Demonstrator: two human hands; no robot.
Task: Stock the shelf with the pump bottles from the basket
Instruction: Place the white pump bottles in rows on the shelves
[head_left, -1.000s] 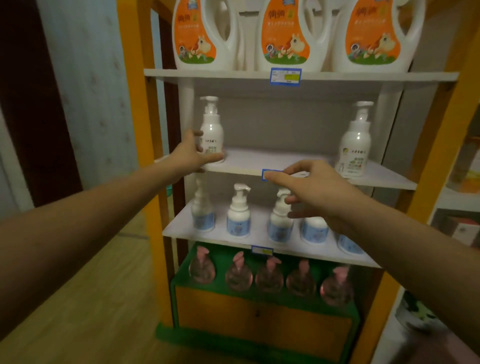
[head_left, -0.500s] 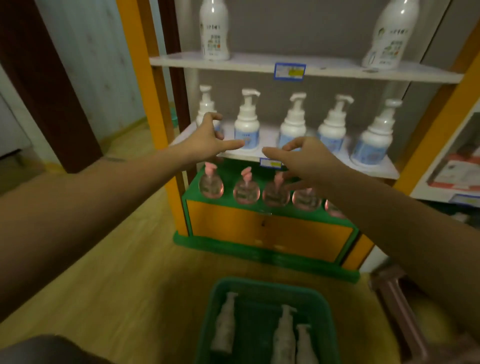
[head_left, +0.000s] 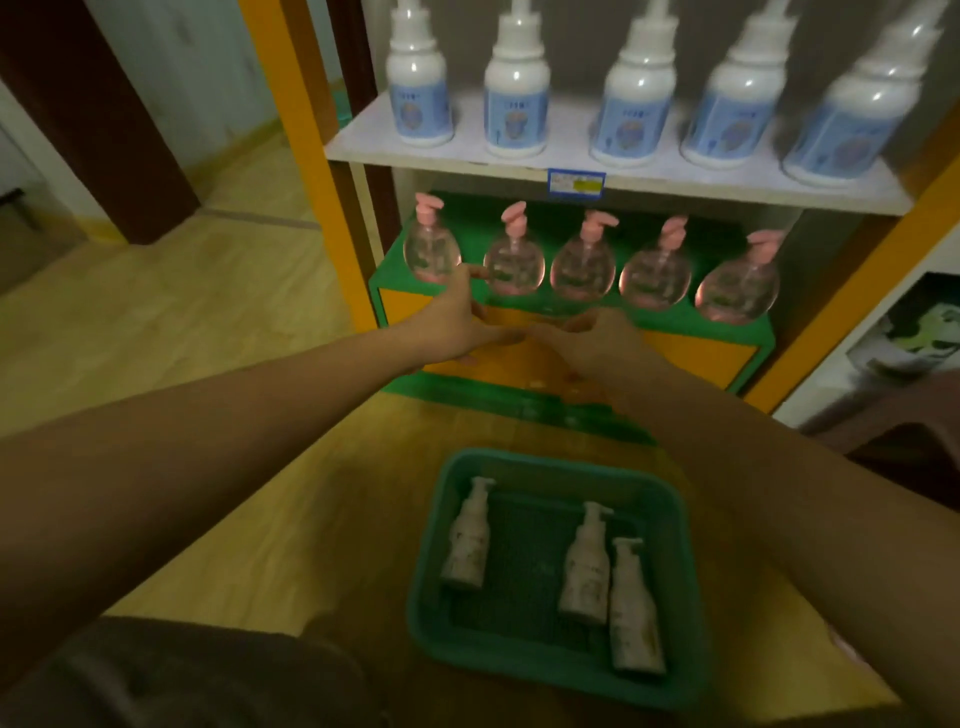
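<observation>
- Head view: both arms are reaching forward over the floor toward the shelf unit, neither hand holding anything.
- Left hand is hanging in front of the green-and-orange base, fingers loosely spread, fingertips just below the leftmost pink pump bottle; contact with it looks unlikely but blur is making that hard to call.
- Right hand is sitting just beside the left one, grip loose and empty, fingers slightly curled, thumb pointing toward the left hand.
- Green basket is resting on the wooden floor below the hands, near the bottom of the frame.
- Three white pump bottles are lying inside the basket: one alone on its left side, two lying just beside each other on its right side, pumps pointing toward the shelf.
- White shelf board is carrying five blue-label pump bottles in a row, tops cut off by the frame edge.
- Blue price tag is sitting on the board's front edge.
- Five round pink pump bottles are standing in a row on the green tier under that board.
- A dark-clothed knee is showing at bottom left.
</observation>
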